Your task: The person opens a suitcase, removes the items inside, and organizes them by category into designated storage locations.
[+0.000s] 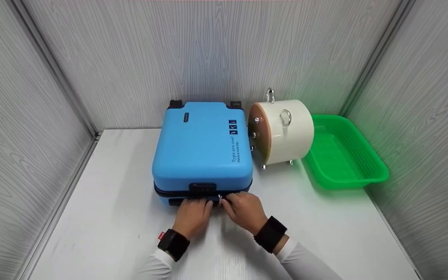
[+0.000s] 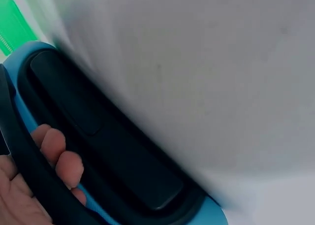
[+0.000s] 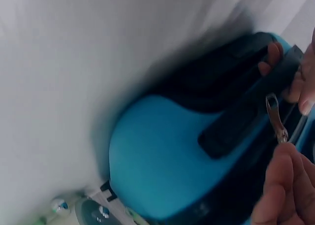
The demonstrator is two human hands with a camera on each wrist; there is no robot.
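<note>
Your right hand [image 1: 244, 210] pinches the zipper pull [image 3: 276, 119] (metal) while your left hand [image 1: 193, 216] curls around the suitcase [image 1: 202, 147] handle [image 2: 106, 141].

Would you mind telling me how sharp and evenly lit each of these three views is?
Head view: sharp, evenly lit, with a green cast from the basket on the wall and table. Left wrist view: the background is smeared, the suitcase edge soft. Right wrist view: the grey surroundings blur, the zipper pull fairly clear.

left hand [image 1: 193, 216], right hand [image 1: 244, 210], side by side, fingers curled forward
</note>
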